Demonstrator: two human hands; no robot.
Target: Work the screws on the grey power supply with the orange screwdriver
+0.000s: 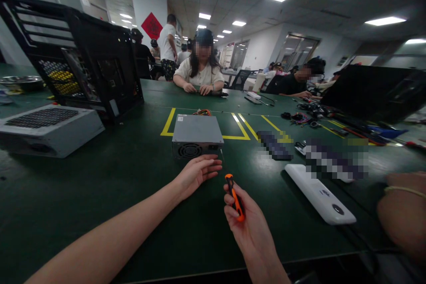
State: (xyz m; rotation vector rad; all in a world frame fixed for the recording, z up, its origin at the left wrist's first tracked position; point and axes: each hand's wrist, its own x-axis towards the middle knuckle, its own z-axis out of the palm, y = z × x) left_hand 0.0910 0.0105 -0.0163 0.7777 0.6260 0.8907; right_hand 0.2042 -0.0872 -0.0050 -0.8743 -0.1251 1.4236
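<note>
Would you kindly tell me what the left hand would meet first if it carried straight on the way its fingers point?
The left hand would probably meet the dark, pixelated object lying to the right on the green table, though it might pass above, since depth is unclear here.

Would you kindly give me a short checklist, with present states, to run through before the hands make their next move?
1. Right hand holds the orange-and-black tool handle: ok, fingers wrapped around it.
2. Tool's working tip visible: cannot tell its state; only the handle shows clearly.
3. Left hand free: ok, fingers extended, grasping nothing.
4. Left hand clear of the grey metal box with a round fan grille: cannot tell; it overlaps the box's front in view.
5. Box resting on the dark green tabletop: ok.
6. Box wholly inside the yellow tape outline: not ok, it straddles the near strip.
</note>
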